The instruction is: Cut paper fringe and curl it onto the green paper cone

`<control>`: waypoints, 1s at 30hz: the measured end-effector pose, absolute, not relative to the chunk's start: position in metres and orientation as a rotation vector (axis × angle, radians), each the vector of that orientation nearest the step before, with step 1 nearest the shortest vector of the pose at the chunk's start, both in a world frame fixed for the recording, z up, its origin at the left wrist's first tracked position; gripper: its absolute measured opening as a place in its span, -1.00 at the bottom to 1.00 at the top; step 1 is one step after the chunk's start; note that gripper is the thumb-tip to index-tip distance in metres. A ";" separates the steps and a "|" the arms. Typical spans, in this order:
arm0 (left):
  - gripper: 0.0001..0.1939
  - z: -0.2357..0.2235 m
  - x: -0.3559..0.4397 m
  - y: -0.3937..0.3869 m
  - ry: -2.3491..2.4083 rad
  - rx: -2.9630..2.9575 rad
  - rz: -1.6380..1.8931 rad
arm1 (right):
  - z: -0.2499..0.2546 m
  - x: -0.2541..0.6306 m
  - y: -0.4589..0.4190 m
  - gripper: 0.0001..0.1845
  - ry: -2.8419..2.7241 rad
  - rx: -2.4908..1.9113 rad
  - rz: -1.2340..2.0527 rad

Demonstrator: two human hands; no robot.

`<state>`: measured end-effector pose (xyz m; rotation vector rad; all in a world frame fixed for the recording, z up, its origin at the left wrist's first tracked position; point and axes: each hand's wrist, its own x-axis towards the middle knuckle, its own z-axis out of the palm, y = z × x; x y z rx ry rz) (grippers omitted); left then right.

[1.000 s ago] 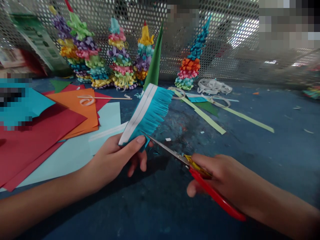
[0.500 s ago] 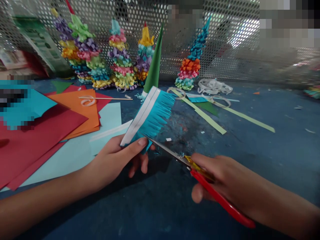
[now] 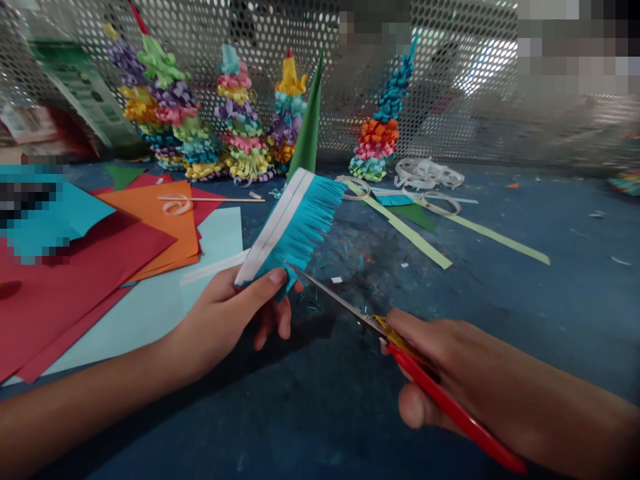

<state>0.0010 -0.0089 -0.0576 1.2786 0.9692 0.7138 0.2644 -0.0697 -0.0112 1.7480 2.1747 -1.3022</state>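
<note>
A turquoise paper strip (image 3: pixel 293 227), fringed along one long edge and banded with white along the other, held up and tilted above a blue-painted worktable (image 3: pixel 505 320). Its lower end pinched in the left hand (image 3: pixel 225 313), with the thumb (image 3: pixel 263 283) pressed across the front and the fingers (image 3: pixel 273 327) curled behind, firmly grasping the paper. At the strip's lower corner, the tips of steel scissors (image 3: pixel 340 300), either touching the fringe or just beside it; impossible to tell which. Long red handle (image 3: pixel 457 420) gripped in the right hand (image 3: pixel 465 367), fingers (image 3: pixel 407 327) clenched around it. Tiny turquoise snippets (image 3: pixel 307 300) scattered on the worktable below the blades.

Just behind the strip, an upright green paper cone (image 3: pixel 309 120). On both sides of it, tiered towers of curled coloured paper (image 3: pixel 245 113) before a perforated metal screen (image 3: pixel 450 73). Left of the left hand, overlapping sheets of red paper (image 3: pixel 75 300), orange paper (image 3: pixel 150 220) and pale blue paper (image 3: pixel 210 240), with a wooden skewer (image 3: pixel 210 199) lying across them. To the right, pale green paper strips (image 3: pixel 405 230) and white paper rings (image 3: pixel 427 173).
</note>
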 end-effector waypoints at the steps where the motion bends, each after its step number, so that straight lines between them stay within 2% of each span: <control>1: -0.63 -0.057 0.002 -0.009 0.985 1.290 0.726 | -0.010 0.264 -0.071 -0.74 2.152 1.748 -1.289; 6: -0.64 -0.057 0.004 -0.010 1.017 1.350 0.725 | -0.015 0.260 -0.072 -0.71 2.108 1.817 -1.166; 12: -0.64 -0.055 0.006 -0.012 0.979 1.390 0.696 | -0.018 0.259 -0.073 -0.77 2.095 1.820 -1.294; 18: -0.67 -0.055 0.006 -0.010 0.998 1.388 0.717 | -0.018 0.258 -0.074 -0.75 2.133 1.842 -1.173; 30: -0.70 -0.057 0.007 -0.011 1.005 1.405 0.720 | -0.017 0.253 -0.072 -0.83 2.107 1.817 -1.387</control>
